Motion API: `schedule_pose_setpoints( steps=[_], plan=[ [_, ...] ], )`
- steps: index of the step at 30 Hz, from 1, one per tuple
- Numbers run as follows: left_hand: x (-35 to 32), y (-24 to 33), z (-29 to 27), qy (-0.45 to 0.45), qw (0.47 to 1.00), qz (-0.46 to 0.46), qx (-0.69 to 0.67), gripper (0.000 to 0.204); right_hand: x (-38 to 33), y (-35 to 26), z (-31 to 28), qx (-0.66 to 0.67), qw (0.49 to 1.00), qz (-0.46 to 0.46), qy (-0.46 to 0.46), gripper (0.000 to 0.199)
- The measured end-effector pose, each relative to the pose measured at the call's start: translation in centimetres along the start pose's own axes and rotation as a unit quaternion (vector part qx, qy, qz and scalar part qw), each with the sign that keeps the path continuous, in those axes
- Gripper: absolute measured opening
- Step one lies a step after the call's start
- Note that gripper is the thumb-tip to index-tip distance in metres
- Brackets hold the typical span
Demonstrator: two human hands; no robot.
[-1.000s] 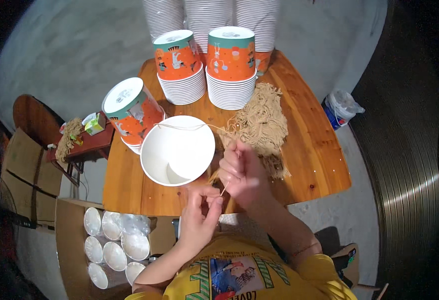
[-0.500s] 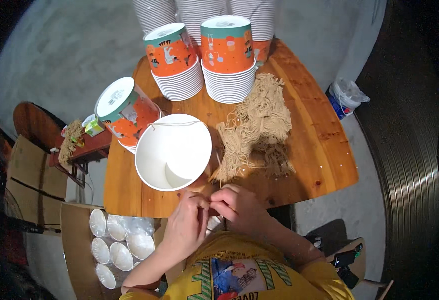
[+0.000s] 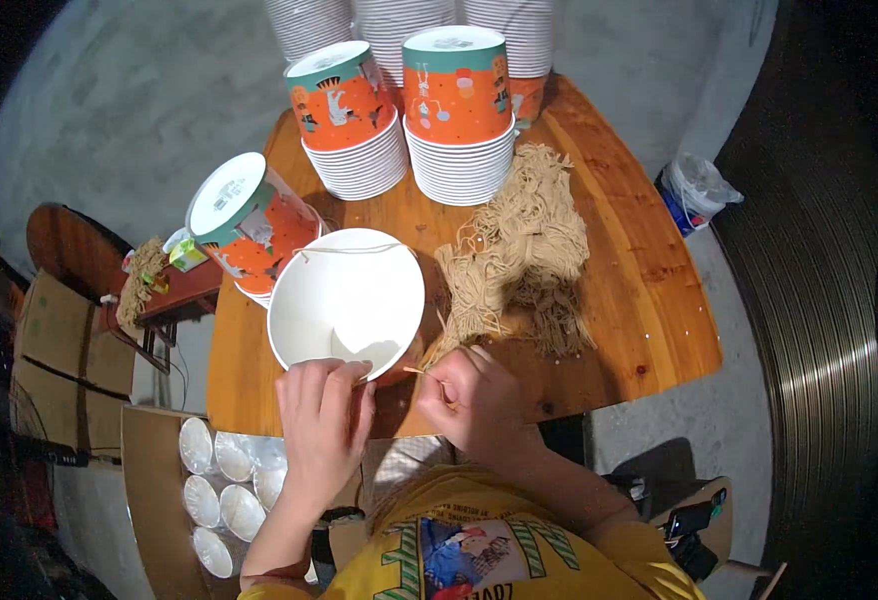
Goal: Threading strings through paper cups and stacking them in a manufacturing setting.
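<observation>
A white-lined paper bucket [image 3: 354, 290] lies tilted near the table's front edge, its mouth toward me. A cord handle [image 3: 349, 249] runs across the far part of its rim. At the near rim, my left hand [image 3: 324, 410] is closed on the bucket's edge, fingertips over the lip. Just right of the bucket, my right hand [image 3: 474, 405] pinches a short piece of tan cord [image 3: 415, 371], whose tip sticks out toward the bucket. Beyond that hand spreads a loose heap of tan cords [image 3: 519, 245].
Upside-down stacks of orange and green paper buckets [image 3: 459, 100] stand at the back of the wooden table [image 3: 649, 300], another stack [image 3: 249, 225] at left. White buckets in plastic fill a cardboard box [image 3: 154, 480] at lower left. A pail [image 3: 694, 190] stands on the floor at right.
My hands, together in front of the bucket before, have parted. The left has moved left and up onto the near rim; the right has shifted slightly right, with the cord tip now showing.
</observation>
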State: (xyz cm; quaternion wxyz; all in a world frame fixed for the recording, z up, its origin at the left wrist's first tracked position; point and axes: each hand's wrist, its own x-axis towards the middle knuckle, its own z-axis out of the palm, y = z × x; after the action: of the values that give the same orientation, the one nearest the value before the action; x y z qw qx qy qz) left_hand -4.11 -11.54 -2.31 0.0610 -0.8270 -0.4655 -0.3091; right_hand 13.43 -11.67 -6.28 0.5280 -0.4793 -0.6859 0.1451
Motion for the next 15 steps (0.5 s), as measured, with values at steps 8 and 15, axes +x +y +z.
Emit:
schedule_pose_setpoints(
  steps=[8, 15],
  plan=[
    [0.5, 0.4, 0.5, -0.003, 0.999, 0.009, -0.037, 0.028, 0.1, 0.5, 1.0, -0.024, 0.998, -0.025, 0.051, 0.017],
    [0.7, 0.8, 0.5, -0.010, 0.999, 0.009, -0.040, 0.028, 0.1, 0.8, 1.2, -0.058, 0.994, -0.052, 0.073, 0.017]
  ],
)
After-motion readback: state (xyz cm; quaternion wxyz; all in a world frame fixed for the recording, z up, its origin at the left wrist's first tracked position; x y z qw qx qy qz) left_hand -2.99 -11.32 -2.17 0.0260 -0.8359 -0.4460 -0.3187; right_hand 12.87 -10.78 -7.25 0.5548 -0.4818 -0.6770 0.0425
